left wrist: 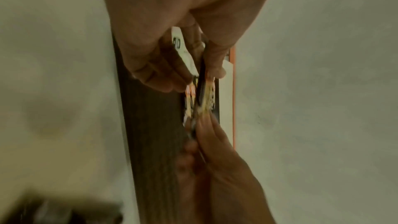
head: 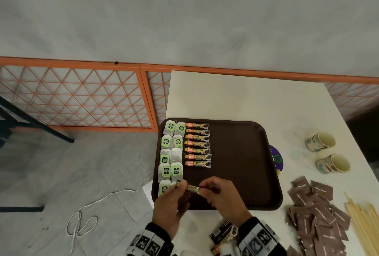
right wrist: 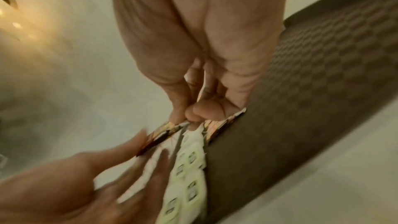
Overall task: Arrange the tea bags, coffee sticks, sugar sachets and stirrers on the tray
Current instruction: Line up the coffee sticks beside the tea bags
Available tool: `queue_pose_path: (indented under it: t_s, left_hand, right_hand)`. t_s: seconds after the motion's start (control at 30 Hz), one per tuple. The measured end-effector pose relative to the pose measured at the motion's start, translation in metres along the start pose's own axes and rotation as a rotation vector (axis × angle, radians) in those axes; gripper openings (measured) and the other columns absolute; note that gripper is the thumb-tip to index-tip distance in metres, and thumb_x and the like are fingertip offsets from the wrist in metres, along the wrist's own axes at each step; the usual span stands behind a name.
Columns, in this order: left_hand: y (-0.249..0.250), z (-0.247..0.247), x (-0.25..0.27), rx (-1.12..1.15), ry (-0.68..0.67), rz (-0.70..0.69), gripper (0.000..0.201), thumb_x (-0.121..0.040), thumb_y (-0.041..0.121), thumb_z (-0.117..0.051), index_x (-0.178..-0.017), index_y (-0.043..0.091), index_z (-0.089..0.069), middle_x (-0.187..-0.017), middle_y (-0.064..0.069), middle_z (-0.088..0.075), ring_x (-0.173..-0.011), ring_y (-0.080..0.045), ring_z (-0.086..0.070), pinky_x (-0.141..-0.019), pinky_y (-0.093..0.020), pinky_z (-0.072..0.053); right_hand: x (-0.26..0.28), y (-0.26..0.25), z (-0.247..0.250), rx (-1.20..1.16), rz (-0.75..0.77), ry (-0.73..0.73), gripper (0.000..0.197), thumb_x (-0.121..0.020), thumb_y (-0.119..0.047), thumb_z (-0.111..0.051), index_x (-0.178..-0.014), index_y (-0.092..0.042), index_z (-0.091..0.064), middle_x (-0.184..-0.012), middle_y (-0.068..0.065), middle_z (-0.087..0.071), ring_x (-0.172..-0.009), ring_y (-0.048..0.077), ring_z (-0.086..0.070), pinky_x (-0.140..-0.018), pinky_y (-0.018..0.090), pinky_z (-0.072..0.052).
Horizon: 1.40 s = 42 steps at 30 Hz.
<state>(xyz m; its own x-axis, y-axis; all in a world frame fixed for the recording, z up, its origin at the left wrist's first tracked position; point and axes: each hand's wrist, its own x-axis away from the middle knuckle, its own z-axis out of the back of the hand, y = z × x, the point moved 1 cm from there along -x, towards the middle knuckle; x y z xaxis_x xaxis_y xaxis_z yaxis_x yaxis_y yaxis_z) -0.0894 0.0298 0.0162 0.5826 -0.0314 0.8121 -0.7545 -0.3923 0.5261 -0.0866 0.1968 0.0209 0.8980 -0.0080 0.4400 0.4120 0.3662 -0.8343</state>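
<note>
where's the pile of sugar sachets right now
In the head view the sugar sachets lie heaped on the table, right of the tray and left of the stirrers.

White table (head: 246,100) against orange lattice railing (head: 82,95); grey wall (head: 184,13) behind railing, grey tiled floor (head: 61,173) left of table.

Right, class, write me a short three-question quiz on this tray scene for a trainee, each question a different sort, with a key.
1. True or false: the sugar sachets already lie on the tray.
2. How many coffee sticks lie in the column on the tray?
3. Both hands, left hand and right hand, pinch: A) a stirrer B) a coffee stick C) a cup

Key: 1 false, they are on the table; 2 seven; 3 B.
</note>
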Motion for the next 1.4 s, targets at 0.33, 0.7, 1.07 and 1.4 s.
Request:
queue_pose_path:
  t_s: [0.33, 0.7, 1.07, 1.4]
  left_hand:
    - [0.015, 0.067, 0.001, -0.499, -0.034, -0.131, 0.036, -0.092, 0.038, -0.062, -0.087, 0.004, -0.073, -0.085, -0.004, -0.077, -0.087, -0.020, -0.072, -0.079, -0.035, -0.050]
    - [0.006, 0.083, 0.001, -0.575, -0.047, -0.055, 0.032, -0.094, 0.037, -0.061, -0.091, 0.007, -0.072, -0.087, 0.003, -0.078, -0.087, -0.017, -0.072, -0.074, -0.029, -0.051]
    - [0.004, 0.078, 0.004, -0.694, -0.141, -0.148, 0.025, -0.094, 0.030, -0.062, -0.086, 0.007, -0.069, -0.088, -0.002, -0.076, -0.075, -0.010, -0.070, -0.068, -0.024, -0.047]
    - [-0.053, 0.028, 0.003, -1.245, -0.311, -0.436, 0.018, -0.087, 0.029, -0.068, -0.071, 0.025, -0.063, -0.073, 0.006, -0.068, -0.069, -0.005, -0.061, -0.073, -0.025, -0.053]
  right_hand:
    - [-0.063, 0.031, 0.024, 0.449, -0.090, 0.106, 0.014, -0.084, -0.022, -0.075, -0.095, -0.025, -0.067, -0.090, -0.002, -0.062, -0.077, 0.006, -0.056, -0.065, 0.012, -0.041]
    - [-0.070, 0.022, -0.015, 0.655, 0.193, 0.024, 0.014, -0.091, -0.009, -0.060, -0.093, -0.019, -0.069, -0.103, -0.009, -0.050, -0.094, 0.012, -0.057, -0.084, 0.030, -0.051]
    - [-0.042, 0.016, 0.011, 0.578, 0.278, 0.079, 0.017, -0.089, -0.004, -0.061, -0.085, -0.019, -0.067, -0.096, -0.011, -0.053, -0.081, 0.005, -0.057, -0.075, 0.019, -0.049]
    - [0.093, 0.107, 0.075, 0.819, -0.316, 0.023, 0.018, -0.086, -0.036, -0.065, -0.098, -0.033, -0.051, -0.096, -0.010, -0.050, -0.090, 0.014, -0.057, -0.081, 0.034, -0.050]
